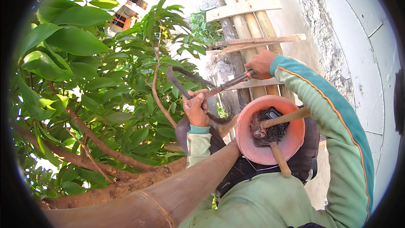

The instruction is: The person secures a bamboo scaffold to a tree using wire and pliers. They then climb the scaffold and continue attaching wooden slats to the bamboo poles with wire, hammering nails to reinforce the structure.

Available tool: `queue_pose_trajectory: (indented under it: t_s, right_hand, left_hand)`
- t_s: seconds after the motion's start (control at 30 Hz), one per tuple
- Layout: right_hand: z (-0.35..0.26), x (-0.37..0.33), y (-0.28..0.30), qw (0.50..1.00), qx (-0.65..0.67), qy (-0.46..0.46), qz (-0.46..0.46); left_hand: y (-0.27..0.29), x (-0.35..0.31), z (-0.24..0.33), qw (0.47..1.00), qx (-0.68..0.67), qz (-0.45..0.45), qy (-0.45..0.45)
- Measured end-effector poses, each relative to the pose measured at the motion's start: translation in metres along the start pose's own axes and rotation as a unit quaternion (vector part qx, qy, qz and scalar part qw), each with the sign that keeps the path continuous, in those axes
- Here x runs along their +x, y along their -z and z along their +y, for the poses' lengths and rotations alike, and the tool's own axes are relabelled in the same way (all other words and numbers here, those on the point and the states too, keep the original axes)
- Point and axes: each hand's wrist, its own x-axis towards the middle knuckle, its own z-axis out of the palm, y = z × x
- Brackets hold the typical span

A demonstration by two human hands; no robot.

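While the leafy tree (84, 80) fills the whole left side and its thick brown branch (126, 202) slants up from the lower edge toward the middle, the work sits in the centre, in front of a bundle of bamboo poles (240, 21) tied with wooden cross slats (257, 40). Lower right, a pink bucket (291, 143) rests against the person's body, holding 2 wooden-handled hammers (280, 120) and a heap of dark nails.

The bundle of thin dark wire (185, 84) arcs up and left from the left hand (196, 107), which is curled tight around its lower part. The pliers (230, 83) lie with their long axis slanting from upper right down to lower left, the tip meeting the wire just beside the left hand's fingers. The right hand (261, 64) is clenched on the handles at the upper right end, so the left hand is the nearer 1 to the wire, and the right reaches it only through the tool.
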Motion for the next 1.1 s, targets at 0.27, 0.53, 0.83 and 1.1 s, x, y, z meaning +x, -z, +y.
queue_pose_trajectory:
  t_s: [0.27,0.53,0.83,1.1]
  right_hand:
    - [0.018,-0.012,0.025,0.996,-0.005,-0.087,-0.010]
    - [0.077,-0.121,0.064,0.939,-0.265,-0.205,0.074]
    - [0.096,-0.250,0.077,0.816,-0.379,-0.417,0.130]
    - [-0.086,-0.299,0.106,0.960,-0.095,-0.256,0.066]
  left_hand:
    - [0.004,0.006,0.001,0.999,0.001,0.038,0.005]
    - [0.019,0.009,-0.008,0.998,-0.017,0.038,0.036]
    - [0.030,0.016,-0.002,0.988,-0.137,0.011,0.065]
    - [0.038,0.007,0.002,0.983,-0.161,-0.048,0.074]
